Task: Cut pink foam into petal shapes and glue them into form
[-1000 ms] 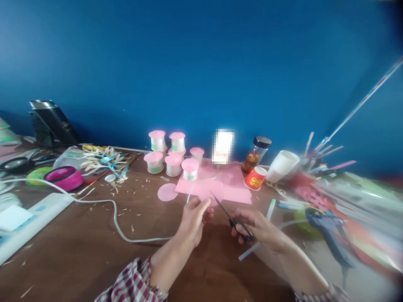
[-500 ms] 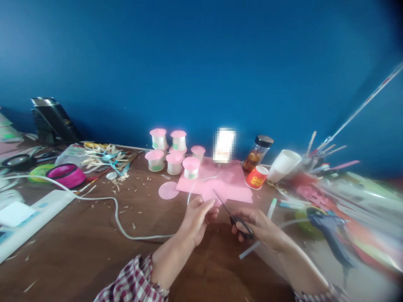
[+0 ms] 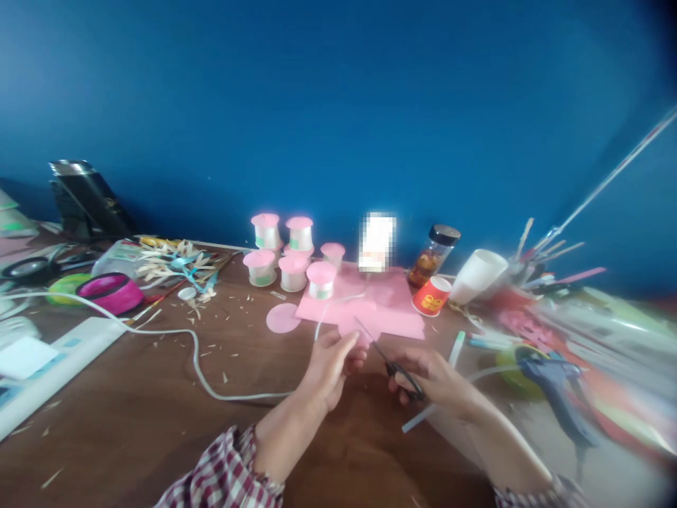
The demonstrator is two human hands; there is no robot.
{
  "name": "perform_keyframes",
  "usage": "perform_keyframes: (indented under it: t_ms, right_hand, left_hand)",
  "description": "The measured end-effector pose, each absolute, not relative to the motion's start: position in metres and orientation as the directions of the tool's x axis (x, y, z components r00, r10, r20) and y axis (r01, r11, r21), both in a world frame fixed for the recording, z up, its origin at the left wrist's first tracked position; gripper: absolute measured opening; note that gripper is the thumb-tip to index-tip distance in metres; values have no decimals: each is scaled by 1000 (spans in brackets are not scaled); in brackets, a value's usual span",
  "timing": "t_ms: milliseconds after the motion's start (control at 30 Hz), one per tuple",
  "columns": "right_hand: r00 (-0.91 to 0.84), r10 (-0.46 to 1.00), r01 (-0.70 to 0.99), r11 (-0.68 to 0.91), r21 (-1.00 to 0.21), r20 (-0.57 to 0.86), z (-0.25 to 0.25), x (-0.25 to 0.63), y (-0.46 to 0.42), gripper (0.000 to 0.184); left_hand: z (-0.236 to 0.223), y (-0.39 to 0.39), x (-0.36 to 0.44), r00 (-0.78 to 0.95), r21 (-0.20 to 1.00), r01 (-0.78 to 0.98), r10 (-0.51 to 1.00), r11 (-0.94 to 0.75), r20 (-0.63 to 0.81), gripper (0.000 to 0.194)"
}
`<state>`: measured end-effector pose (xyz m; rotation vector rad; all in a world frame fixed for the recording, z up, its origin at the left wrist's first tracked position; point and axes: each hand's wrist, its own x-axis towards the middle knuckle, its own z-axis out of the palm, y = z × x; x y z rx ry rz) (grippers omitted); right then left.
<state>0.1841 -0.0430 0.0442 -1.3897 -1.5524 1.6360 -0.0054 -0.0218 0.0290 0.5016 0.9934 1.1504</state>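
Between thumb and fingers, my left hand (image 3: 334, 363) pinches a piece of pink paper (image 3: 366, 334), partly hidden by the fingers. My right hand (image 3: 426, 377) is closed round the black handles of a pair of scissors (image 3: 405, 381). The thin blades point up and left and touch or overlap the pink paper. Behind the hands lie pink paper sheets (image 3: 391, 321). A cut pink paper disc (image 3: 283, 319) rests on the table to the left. Several white paper cups with pink tops (image 3: 321, 283) stand beyond it, some stacked.
A white cable (image 3: 198, 363) curves across the table towards my left forearm. On the right are a red paper cup (image 3: 431, 295), a lidded jar (image 3: 429, 257), a white cup (image 3: 479, 275) and a glue gun (image 3: 560, 395). A power strip (image 3: 68, 356) lies left, near pink tape (image 3: 113, 295).
Almost nothing differs. The whole view has shifted very slightly, while both hands keep their hold on the pink paper and the scissors.
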Motion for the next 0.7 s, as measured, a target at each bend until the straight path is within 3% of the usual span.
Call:
perform_keyframes:
  t_ms: [700]
  right_hand:
    - [-380, 892, 295, -133, -946, -244, 43, 184, -42, 30]
  left_hand:
    - [27, -22, -5, 94, 753, -541, 916, 376, -390, 16]
